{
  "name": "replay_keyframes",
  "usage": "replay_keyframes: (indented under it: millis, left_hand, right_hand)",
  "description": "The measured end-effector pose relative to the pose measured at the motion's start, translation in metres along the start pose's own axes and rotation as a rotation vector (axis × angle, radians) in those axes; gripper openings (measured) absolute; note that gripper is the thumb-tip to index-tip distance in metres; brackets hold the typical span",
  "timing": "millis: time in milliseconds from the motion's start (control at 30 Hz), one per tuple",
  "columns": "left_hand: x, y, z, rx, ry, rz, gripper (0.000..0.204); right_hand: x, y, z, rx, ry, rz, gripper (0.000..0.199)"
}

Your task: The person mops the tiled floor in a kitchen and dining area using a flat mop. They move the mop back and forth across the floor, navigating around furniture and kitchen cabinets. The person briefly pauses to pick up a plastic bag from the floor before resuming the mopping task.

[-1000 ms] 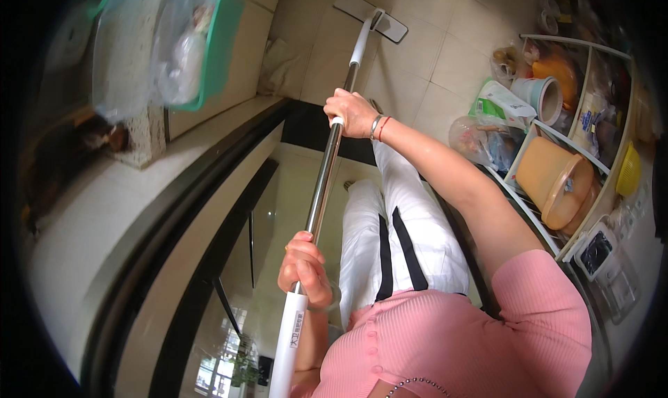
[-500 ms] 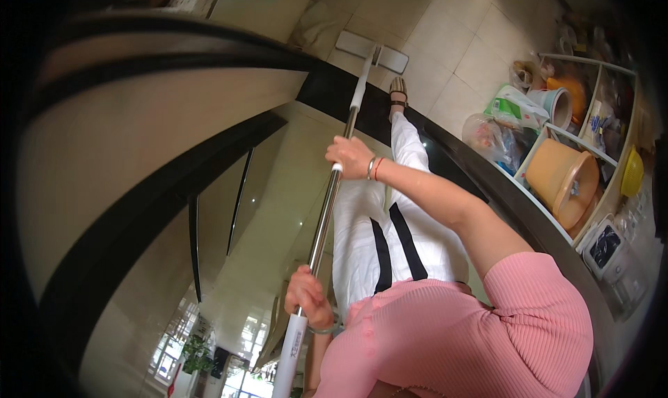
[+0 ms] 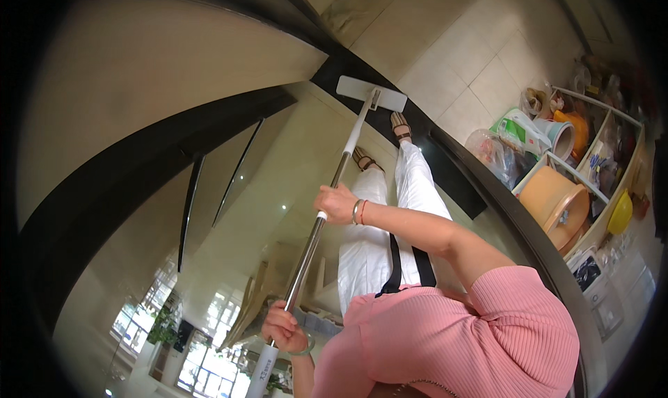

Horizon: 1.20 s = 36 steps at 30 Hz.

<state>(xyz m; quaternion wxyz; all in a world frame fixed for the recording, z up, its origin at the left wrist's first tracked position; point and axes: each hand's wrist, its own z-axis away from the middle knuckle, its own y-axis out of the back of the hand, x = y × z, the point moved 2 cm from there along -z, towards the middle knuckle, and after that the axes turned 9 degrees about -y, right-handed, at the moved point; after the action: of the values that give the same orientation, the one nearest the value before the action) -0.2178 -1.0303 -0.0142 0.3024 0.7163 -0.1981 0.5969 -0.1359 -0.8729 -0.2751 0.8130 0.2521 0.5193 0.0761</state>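
A flat mop runs from the lower left toward the feet, its metal pole [image 3: 304,266] slanting between white grip sections. My right hand [image 3: 337,204] is closed around the pole about halfway along, with a bangle and a red cord at the wrist. Lower down, my left hand [image 3: 284,328] wraps around the pole just above the white end grip [image 3: 260,373]. The white rectangular mop head [image 3: 369,93] lies flat over the dark floor strip, just in front of my sandalled foot [image 3: 400,126]. The pad beneath it is hidden.
On the right stands a shelf [image 3: 584,177] with an orange bucket [image 3: 550,204], a white bucket [image 3: 559,138], a yellow bowl [image 3: 618,212] and plastic bags [image 3: 487,147]. A dark raised edge [image 3: 501,196] runs before it. Glossy floor tiles [image 3: 278,168] reflect windows and a plant.
The mop head has come back toward me, from the light tiles onto the dark strip. Both hands have moved lower left with the pole, and my second foot now shows.
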Motion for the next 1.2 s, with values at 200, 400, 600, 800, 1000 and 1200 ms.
replay_keyframes:
  millis: [200, 400, 600, 800, 1000, 1200]
  left_hand:
    - [-0.031, -0.074, -0.005, 0.017, 0.04, 0.136, 0.037]
    - [-0.091, -0.206, -0.068, -0.149, -0.087, 0.295, 0.029]
    - [-0.103, -0.272, -0.132, -0.235, -0.1, 0.3, 0.025]
    - [-0.092, -0.201, -0.097, -0.293, -0.075, 0.204, 0.024]
    - [-0.073, -0.082, -0.035, -0.167, -0.011, 0.109, 0.025]
    - [-0.037, 0.023, 0.014, -0.103, 0.029, 0.055, 0.031]
  right_hand:
    - [0.081, 0.053, 0.005, 0.118, -0.014, 0.16, 0.014]
    - [0.205, 0.184, -0.017, 0.274, -0.071, 0.153, 0.009]
    - [0.248, 0.256, -0.051, 0.322, -0.176, 0.215, 0.006]
    - [0.213, 0.18, -0.048, 0.397, -0.083, 0.158, 0.009]
    - [0.116, 0.073, -0.042, 0.308, -0.031, 0.146, 0.009]
    - [0.022, -0.024, -0.024, 0.189, -0.074, 0.059, 0.011]
